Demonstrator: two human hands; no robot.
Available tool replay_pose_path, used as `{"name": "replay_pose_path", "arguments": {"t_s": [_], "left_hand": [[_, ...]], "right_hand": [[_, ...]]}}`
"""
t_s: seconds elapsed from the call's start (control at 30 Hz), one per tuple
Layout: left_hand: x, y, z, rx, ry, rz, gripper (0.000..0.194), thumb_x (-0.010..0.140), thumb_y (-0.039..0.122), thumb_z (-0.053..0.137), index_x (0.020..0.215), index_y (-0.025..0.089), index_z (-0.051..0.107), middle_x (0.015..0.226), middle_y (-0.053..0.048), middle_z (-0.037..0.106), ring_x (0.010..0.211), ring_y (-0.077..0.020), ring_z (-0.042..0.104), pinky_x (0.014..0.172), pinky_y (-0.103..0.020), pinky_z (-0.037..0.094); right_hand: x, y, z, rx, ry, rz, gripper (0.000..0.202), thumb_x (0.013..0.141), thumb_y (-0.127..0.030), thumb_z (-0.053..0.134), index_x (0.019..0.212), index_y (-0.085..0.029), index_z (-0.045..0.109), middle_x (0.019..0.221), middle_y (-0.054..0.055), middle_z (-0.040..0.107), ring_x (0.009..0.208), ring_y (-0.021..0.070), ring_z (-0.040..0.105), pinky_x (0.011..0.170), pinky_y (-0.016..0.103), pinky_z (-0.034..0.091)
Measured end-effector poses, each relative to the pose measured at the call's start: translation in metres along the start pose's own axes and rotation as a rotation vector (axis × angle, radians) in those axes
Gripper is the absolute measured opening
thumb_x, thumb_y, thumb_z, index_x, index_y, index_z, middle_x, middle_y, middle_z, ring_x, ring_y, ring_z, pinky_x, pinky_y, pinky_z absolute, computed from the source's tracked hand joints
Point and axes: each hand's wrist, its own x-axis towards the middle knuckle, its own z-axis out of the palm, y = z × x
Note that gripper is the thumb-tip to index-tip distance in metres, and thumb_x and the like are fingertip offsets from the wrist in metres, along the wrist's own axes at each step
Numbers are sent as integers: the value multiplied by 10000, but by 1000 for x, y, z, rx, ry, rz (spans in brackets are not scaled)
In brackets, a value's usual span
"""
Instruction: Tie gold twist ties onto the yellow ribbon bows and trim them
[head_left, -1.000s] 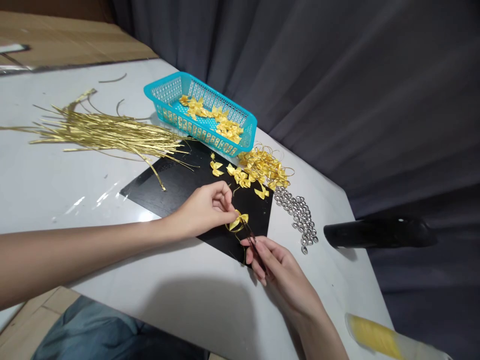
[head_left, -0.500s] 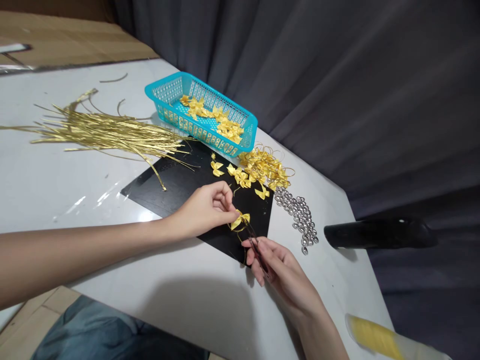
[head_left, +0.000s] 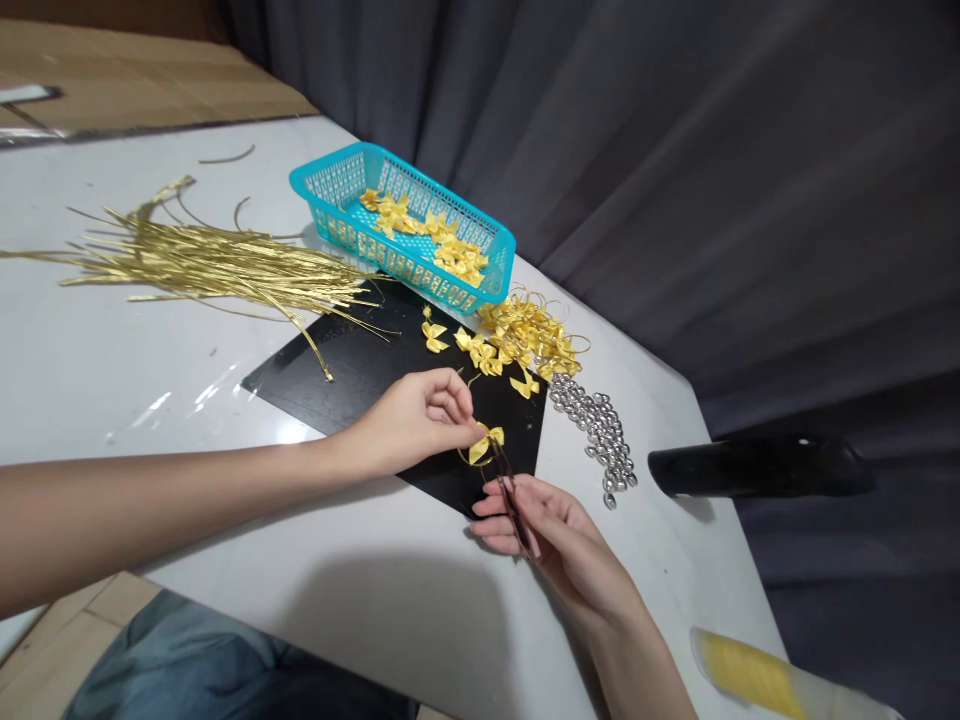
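My left hand [head_left: 442,415] pinches a small yellow ribbon bow [head_left: 487,443] between thumb and fingertips, over the black mat [head_left: 337,385]. A thin gold cord loops down below the bow. In my right hand [head_left: 551,525] is a pair of tweezers [head_left: 516,510], held between thumb and fingers, its tips reaching up to the bow. Whether the tips grip the bow or only touch it I cannot tell. Several loose bows [head_left: 480,352] lie on the mat just beyond my left hand.
Behind the mat stands a turquoise basket [head_left: 315,190] holding yellow bows. Gold cords [head_left: 225,265] lie at left. To the right are a pile of corded bows [head_left: 536,335], silver beads [head_left: 596,425], a black object [head_left: 757,468] and a clear container with yellow contents [head_left: 750,680].
My left hand and the bow have shifted slightly to the right. The fingers of my right hand have spread a little along the tweezers, which stand more upright.
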Motion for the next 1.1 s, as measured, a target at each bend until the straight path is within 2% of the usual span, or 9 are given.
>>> {"name": "replay_pose_path", "arguments": {"t_s": [0.33, 1.1], "left_hand": [[0, -2, 0, -34, 13, -2, 257, 650, 151, 761, 712, 146, 511, 643, 50, 589, 584, -57, 580, 581, -157, 450], [-1, 3, 2, -51, 17, -34, 263, 642, 158, 760, 691, 149, 501, 658, 34, 610, 585, -62, 577, 599, -172, 453]], "right_hand": [[2, 2, 3, -27, 25, -27, 328, 763, -426, 769, 913, -137, 724, 875, 103, 762, 771, 172, 735, 725, 257, 557], [4, 3, 6, -27, 49, -38, 334, 723, -436, 797, 855, -140, 717, 790, 80, 763, 717, 161, 736, 690, 243, 561]]}}
